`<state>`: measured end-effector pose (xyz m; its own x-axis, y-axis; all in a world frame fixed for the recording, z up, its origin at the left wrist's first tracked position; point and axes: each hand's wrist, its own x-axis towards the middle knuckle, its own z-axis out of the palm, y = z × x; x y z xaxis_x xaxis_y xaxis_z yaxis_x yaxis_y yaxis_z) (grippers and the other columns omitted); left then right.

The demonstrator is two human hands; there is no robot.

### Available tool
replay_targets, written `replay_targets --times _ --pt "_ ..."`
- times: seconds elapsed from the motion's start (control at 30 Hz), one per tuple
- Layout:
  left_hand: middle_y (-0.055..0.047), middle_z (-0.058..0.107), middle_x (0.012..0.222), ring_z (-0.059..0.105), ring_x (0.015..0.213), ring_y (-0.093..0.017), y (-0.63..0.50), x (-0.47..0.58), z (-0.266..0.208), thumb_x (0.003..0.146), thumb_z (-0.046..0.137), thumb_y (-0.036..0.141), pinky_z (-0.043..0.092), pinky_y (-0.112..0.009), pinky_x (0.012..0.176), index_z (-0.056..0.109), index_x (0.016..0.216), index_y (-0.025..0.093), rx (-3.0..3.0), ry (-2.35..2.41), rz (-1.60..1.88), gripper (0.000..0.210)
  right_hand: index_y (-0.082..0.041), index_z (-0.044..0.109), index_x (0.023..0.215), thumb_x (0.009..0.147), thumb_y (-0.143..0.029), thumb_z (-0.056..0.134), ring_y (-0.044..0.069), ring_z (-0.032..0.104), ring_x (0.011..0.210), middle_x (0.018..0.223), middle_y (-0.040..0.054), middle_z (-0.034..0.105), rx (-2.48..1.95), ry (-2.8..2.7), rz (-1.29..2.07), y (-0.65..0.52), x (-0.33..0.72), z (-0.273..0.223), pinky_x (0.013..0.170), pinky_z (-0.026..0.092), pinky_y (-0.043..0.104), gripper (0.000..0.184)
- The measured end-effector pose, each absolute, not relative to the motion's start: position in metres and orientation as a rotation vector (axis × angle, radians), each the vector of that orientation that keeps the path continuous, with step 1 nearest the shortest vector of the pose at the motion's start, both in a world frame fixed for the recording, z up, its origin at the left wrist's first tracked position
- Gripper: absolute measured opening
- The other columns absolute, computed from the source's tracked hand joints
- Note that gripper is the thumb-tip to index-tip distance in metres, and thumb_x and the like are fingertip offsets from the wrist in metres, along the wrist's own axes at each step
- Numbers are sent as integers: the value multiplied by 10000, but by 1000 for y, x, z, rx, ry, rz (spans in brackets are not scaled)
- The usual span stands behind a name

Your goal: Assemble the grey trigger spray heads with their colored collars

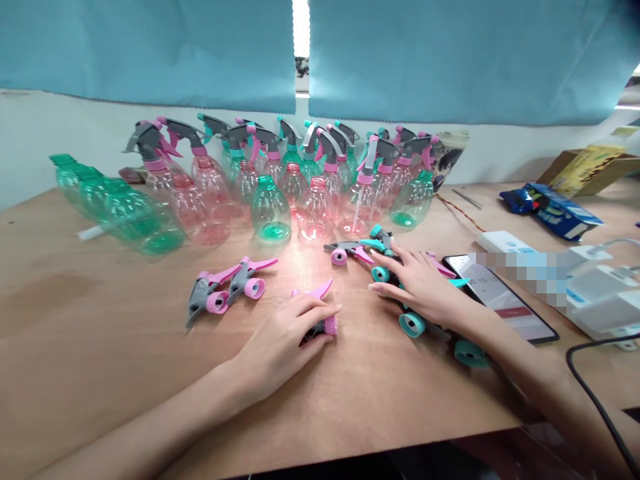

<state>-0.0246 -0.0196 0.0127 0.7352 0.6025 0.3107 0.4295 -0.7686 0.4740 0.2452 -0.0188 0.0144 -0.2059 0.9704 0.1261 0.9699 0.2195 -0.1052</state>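
Note:
My left hand (287, 340) is closed around a grey and pink spray trigger head (330, 325) on the table. Over a cluster of grey and teal trigger heads (412, 325) at the right lies my right hand (420, 280), fingers spread, touching or just above them; its palm hides some. Two pink and grey trigger heads (247, 281) rest left of my left hand. Another pink one (345, 253) lies beyond the hands. Behind stand several pink bottles (316, 210) and green bottles (271, 210), many with trigger heads fitted, some without.
Green bottles (145, 217) lean in a row at the far left. On the right are a phone (505, 300), a white power strip (510, 247) with chargers, a blue packet (560, 210) and a cardboard box (610, 163). A black cable (590, 390) curves along the right edge.

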Motion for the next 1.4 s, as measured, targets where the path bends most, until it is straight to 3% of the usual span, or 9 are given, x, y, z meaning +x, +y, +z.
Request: replay_targets --times 0.2,0.33,0.5,0.63,0.73,0.87,1.0,1.17,1.4 --pt "-62 636 1098 602 1014 -201 -20 -24 13 832 580 107 494 -381 909 593 1136 199 2562 805 656 318 -174 273 1466 827 -735 315 408 266 1364 1497 206 294 -1901 -2240 56 21 245 14 1034 287 589 851" --pt "-62 636 1089 602 1001 -201 -21 -24 14 834 576 106 487 -384 910 587 1134 200 2542 805 638 315 -221 359 1428 837 -711 345 366 412 1282 1425 163 439 -1833 -2338 89 26 239 15 995 354 535 767" --pt "-64 631 1098 586 1013 -202 -23 -23 15 835 587 106 475 -366 902 580 1140 197 2496 840 650 318 -188 480 1329 870 -662 356 361 559 1099 1134 148 662 -1826 -2329 -111 11 233 23 1016 203 640 671" --pt "-66 623 1072 571 1017 -204 -22 -24 15 831 617 131 468 -347 885 562 1153 178 2426 937 717 330 -201 585 1150 875 -625 412 314 594 1008 897 74 719 -1724 -2314 -63 5 232 29 1044 157 616 534" --pt "-60 614 1041 568 985 -201 -19 -25 15 817 637 135 467 -341 855 564 1126 173 2397 991 761 320 -204 574 1174 850 -627 462 311 547 1114 1121 119 660 -1588 -2298 -101 7 225 25 1059 187 590 545" --pt "-46 610 1017 573 953 -195 -17 -25 15 818 634 139 467 -335 828 566 1099 186 2386 1023 803 293 -183 466 1344 843 -642 454 338 363 1316 1444 185 394 -1384 -2512 -109 15 212 17 1044 291 532 679" --pt "-40 616 1000 584 913 -193 -18 -24 16 818 626 145 477 -328 800 563 1103 200 2382 1036 806 297 -231 486 1332 916 -582 358 297 452 1237 1374 117 496 -1307 -2623 -89 19 205 17 1052 272 534 559" --pt "-33 615 951 589 850 -177 -19 -24 19 810 619 132 488 -304 749 573 1099 196 2367 1053 804 300 -270 434 1379 876 -628 399 293 505 1129 1142 107 588 -1358 -2547 -183 17 204 20 1054 190 602 619" --pt "-21 616 918 582 763 -148 -21 -24 18 801 627 134 495 -261 655 582 1102 202 2249 1058 801 312 -208 697 924 911 -495 461 274 478 1140 1211 131 529 -1308 -2495 -55 23 212 16 948 405 436 372"
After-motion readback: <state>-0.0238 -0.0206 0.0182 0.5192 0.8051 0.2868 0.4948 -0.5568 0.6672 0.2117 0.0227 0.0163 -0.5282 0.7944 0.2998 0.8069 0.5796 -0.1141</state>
